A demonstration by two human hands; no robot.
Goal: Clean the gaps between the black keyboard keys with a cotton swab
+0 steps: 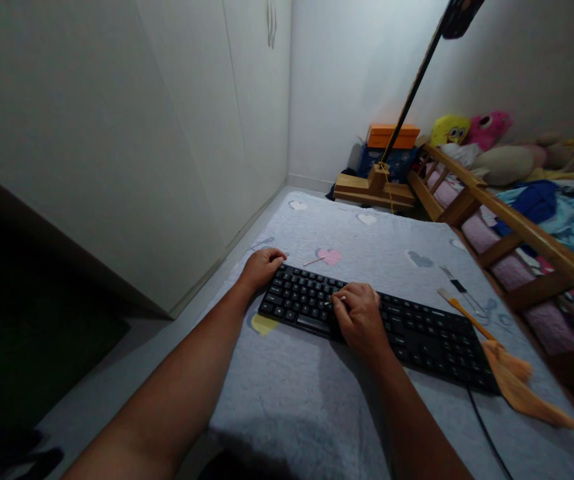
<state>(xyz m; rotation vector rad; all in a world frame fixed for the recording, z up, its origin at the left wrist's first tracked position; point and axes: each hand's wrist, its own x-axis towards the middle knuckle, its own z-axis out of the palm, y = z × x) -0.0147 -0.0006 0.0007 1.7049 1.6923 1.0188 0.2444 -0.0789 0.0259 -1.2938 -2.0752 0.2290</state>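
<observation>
Pinching a cotton swab point(337, 302) in the right hand point(361, 315) over the keyboard point(411, 327), mid-desk point(281, 387). Gripping its far left corner with the left hand point(263, 268), probably to stop sliding. Got a brush point(473, 320) and orange cloth point(509, 368) at right, handy I guess.

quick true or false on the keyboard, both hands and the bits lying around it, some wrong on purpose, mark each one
1. The left hand is at the far left corner of the keyboard. True.
2. The right hand is empty. False: it holds a white-tipped swab over the keyboard.
3. A second swab lies by the pink heart on the patterned sheet. True.
4. The keyboard is white. False: it is black.
5. An orange cloth lies by the right end of the keyboard. True.
</observation>
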